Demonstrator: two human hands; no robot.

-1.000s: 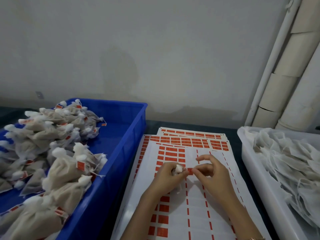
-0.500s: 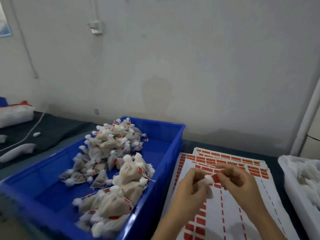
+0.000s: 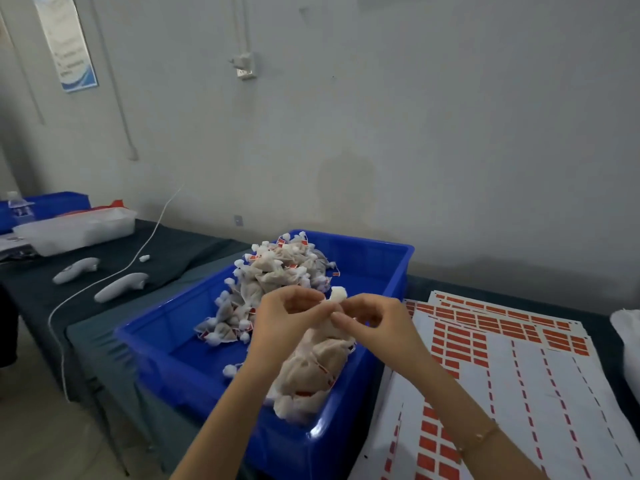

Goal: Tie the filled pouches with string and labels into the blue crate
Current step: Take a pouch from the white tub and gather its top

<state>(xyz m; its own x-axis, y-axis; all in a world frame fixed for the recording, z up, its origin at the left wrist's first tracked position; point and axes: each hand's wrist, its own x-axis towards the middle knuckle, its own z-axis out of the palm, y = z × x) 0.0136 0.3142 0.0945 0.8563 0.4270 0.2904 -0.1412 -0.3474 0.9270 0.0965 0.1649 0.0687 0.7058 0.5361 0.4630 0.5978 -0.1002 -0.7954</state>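
My left hand [image 3: 289,315] and my right hand [image 3: 375,318] hold one filled pouch [image 3: 337,295] between them over the blue crate [image 3: 372,258]. Both pinch its neck, and its white gathered top sticks up between the fingers. The pouch body is mostly hidden behind my hands. The crate holds a heap of several tied pouches [image 3: 280,268] with small red labels, and more tied pouches [image 3: 311,379] lie under my wrists at the crate's near side.
Sheets of red labels [image 3: 512,344] lie right of the crate. A white bin's edge [image 3: 628,337] shows at far right. On the dark table to the left lie two white handheld devices [image 3: 119,287], a white cable [image 3: 138,254] and a clear tub [image 3: 74,228].
My hands have carried the pouch left from above the label sheets to above the blue crate. The view has swung left and up, showing more of the left table.
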